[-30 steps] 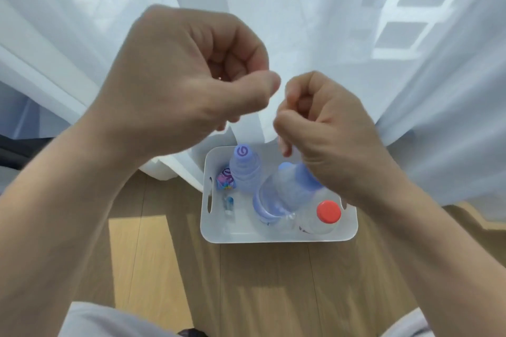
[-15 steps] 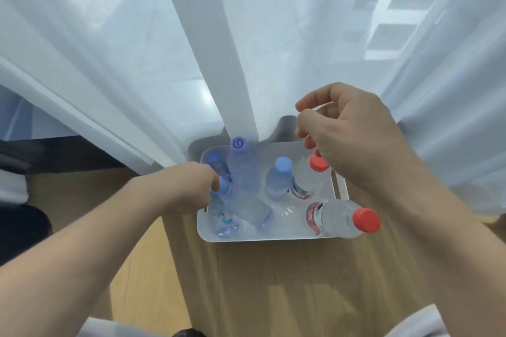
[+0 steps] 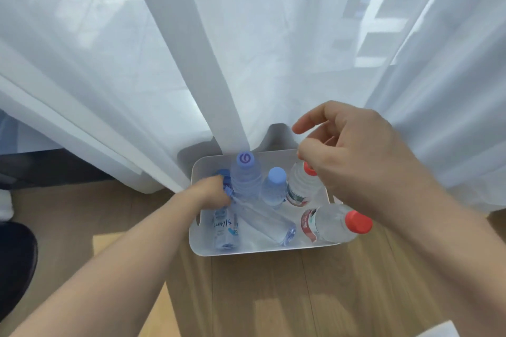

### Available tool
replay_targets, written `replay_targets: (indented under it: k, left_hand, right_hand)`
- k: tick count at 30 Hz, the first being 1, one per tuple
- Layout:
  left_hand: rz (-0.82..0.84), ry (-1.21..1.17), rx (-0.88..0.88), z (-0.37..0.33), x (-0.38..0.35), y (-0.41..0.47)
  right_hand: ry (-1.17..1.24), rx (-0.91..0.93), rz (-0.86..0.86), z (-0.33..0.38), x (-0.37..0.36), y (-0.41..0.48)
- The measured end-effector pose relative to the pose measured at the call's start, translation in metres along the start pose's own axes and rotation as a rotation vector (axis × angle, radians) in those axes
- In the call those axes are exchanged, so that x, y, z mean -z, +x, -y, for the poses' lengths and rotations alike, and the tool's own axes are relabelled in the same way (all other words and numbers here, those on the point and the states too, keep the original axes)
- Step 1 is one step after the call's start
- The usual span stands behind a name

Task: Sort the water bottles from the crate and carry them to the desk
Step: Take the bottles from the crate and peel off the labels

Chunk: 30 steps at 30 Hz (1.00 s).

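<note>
A white plastic crate (image 3: 262,250) stands on the wood floor against the curtain and holds several water bottles. My left hand (image 3: 210,193) reaches into its left side and is closed on the neck of a blue-capped, blue-labelled bottle (image 3: 224,226). Beside it stand a purple-capped bottle (image 3: 245,172), a light-blue-capped bottle (image 3: 275,186) and a red-capped bottle (image 3: 299,186). A clear bottle (image 3: 268,223) lies slanted across the bottom. Another red-capped bottle (image 3: 334,224) leans over the right front corner. My right hand (image 3: 356,161) hovers above the crate's right side, fingers loosely curled and apart, holding nothing.
A sheer white curtain (image 3: 224,76) hangs down to the crate's back rim and drapes on both sides. Wood floor (image 3: 260,295) lies in front. A dark object (image 3: 13,262) sits at the far left, and a white edge (image 3: 438,332) shows at the bottom right.
Both hands dropped from in front of the camera. The left hand went down into the crate's left side and closed on a bottle; the right hand lowered and loosened its fingers.
</note>
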<state>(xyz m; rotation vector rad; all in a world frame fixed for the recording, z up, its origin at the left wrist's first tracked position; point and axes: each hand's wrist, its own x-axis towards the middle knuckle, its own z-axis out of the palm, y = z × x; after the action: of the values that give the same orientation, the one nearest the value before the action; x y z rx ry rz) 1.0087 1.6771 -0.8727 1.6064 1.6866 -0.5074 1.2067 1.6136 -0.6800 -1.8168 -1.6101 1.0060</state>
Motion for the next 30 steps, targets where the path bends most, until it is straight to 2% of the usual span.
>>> replay_targets:
  k: [2, 4, 8, 12, 14, 17, 20, 22, 25, 26, 30]
  left_hand:
    - [0.041, -0.15, 0.021, -0.002, -0.011, 0.004]
    - [0.005, -0.24, 0.051, -0.003, -0.013, 0.004]
    - [0.017, -0.101, 0.017, 0.002, -0.015, 0.0]
    - [0.151, -0.216, -0.009, 0.005, 0.0, -0.007]
    - [0.106, -0.243, -0.097, -0.008, 0.011, -0.019]
    - [-0.038, 0.002, -0.326, -0.037, 0.006, -0.043]
    - [0.043, 0.11, -0.463, -0.052, -0.011, -0.052]
    - [0.186, 0.099, -0.413, -0.05, -0.006, -0.048]
    - [0.381, -0.013, -0.176, -0.033, 0.013, -0.036]
    - [0.371, -0.076, -0.088, -0.023, 0.015, -0.03]
    - [0.12, -0.236, 0.207, 0.008, -0.013, -0.005]
  right_hand:
    - [-0.009, -0.008, -0.011, -0.002, 0.002, -0.002]
    - [-0.012, -0.012, -0.026, -0.003, 0.005, -0.002]
    - [-0.012, -0.017, 0.001, -0.001, 0.003, -0.001]
    - [-0.077, -0.03, 0.062, -0.005, -0.002, 0.006]
    - [-0.2, -0.057, 0.106, -0.011, -0.002, 0.012]
    - [-0.346, -0.107, 0.166, -0.017, -0.003, 0.017]
    - [-0.38, -0.121, 0.229, -0.019, -0.006, 0.02]
    - [-0.386, -0.12, 0.255, -0.019, -0.006, 0.021]
    - [-0.383, -0.12, 0.268, -0.019, -0.005, 0.02]
    - [-0.381, -0.12, 0.269, -0.019, -0.005, 0.019]
    - [-0.4, -0.109, 0.294, -0.016, -0.007, 0.016]
